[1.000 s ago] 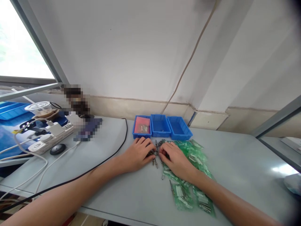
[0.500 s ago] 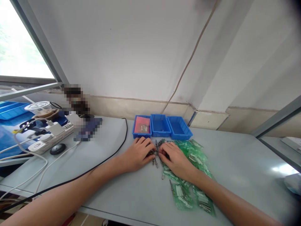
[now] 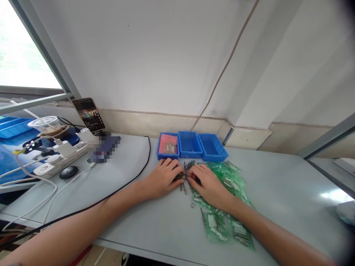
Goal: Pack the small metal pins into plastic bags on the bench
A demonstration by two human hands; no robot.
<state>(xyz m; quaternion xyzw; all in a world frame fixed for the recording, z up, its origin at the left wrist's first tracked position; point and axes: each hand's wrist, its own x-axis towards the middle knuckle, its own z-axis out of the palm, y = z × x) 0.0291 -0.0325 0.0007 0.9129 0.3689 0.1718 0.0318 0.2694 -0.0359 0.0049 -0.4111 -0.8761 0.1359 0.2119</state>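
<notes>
Fingertips of our left hand (image 3: 163,178) and right hand (image 3: 206,183) pinch into small metal pins (image 3: 185,180) heaped mid-worktop, palms down; whether any pin is gripped, we cannot tell. Green bags (image 3: 222,207) lie under right wrist; blue bins (image 3: 191,145) sit toward back edge, within reach.

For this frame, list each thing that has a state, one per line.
left hand: palm down on loose metal pins
right hand: palm down on the pins
left bin: holds a pink bag
right bin: looks empty
phone: screen lit, propped up
green bags: lying flat
</notes>
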